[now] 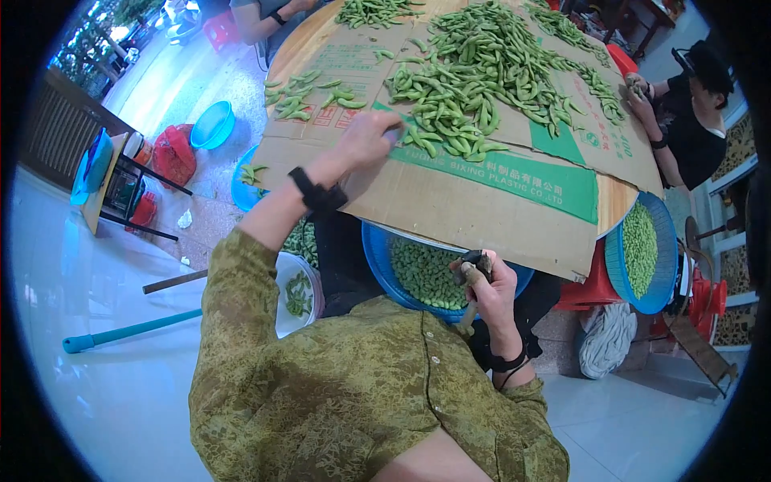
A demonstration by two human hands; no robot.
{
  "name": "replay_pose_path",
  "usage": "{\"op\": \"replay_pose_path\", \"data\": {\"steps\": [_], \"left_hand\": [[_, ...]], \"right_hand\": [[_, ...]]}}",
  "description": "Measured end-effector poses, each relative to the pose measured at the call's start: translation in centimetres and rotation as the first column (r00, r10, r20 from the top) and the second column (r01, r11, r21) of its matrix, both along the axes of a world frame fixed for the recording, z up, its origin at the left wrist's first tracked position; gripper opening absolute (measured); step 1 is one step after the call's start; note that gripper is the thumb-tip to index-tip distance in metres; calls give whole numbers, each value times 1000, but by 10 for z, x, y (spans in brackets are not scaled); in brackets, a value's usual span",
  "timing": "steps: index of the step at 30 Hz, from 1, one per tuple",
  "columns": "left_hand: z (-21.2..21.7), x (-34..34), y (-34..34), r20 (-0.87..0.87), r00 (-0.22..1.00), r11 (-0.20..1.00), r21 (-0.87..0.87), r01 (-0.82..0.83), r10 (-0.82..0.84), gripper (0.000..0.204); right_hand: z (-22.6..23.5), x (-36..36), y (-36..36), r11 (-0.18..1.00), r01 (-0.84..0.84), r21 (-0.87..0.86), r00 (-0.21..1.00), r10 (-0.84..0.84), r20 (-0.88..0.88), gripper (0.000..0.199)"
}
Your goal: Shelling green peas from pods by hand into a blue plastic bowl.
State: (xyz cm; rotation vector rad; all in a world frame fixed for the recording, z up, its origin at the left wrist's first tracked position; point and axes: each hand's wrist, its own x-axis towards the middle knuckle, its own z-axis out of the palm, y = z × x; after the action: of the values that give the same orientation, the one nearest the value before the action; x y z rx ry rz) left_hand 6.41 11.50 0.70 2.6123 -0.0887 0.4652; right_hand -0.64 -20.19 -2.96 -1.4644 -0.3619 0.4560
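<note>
Pods (482, 68) remaining: large heap on the cardboard-covered worktop (450, 218); shelled-looking beans (426, 275) already lie in the blue basin (372, 253) below, so work seems partway. Hands apart: left hand (368, 142) blurred beside the heap, right hand (496, 291) over the basin; can't tell what either grips.

Seemingly a home, tiled floor (128, 394), blue basin (213, 125)

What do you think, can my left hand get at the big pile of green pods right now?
Probably yes: your left hand is over the cardboard, close to the near left edge of the pile, with nothing visibly in between.
</note>
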Motion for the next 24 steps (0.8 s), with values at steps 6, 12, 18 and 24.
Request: {"op": "replay_pose_path", "data": {"steps": [6,12,18,24], "left_hand": [[-26,44,-22,-134,991,968,249,38,-4,18],[-4,39,-29,-258,957,981,107,165,-132,7],[-11,7,-63,396,913,968,251,-3,-99,13],[-1,2,-85,333,931,984,-48,174,-149,23]], "right_hand": [[-12,-2,0,982,-11,190,971,56,-231,13],[-21,-6,6,910,69,408,849,162,-503,28],[-27,-17,12,902,31,430,825,220,-521,38],[-21,-16,10,940,-63,336,969,138,-204,30]]}}
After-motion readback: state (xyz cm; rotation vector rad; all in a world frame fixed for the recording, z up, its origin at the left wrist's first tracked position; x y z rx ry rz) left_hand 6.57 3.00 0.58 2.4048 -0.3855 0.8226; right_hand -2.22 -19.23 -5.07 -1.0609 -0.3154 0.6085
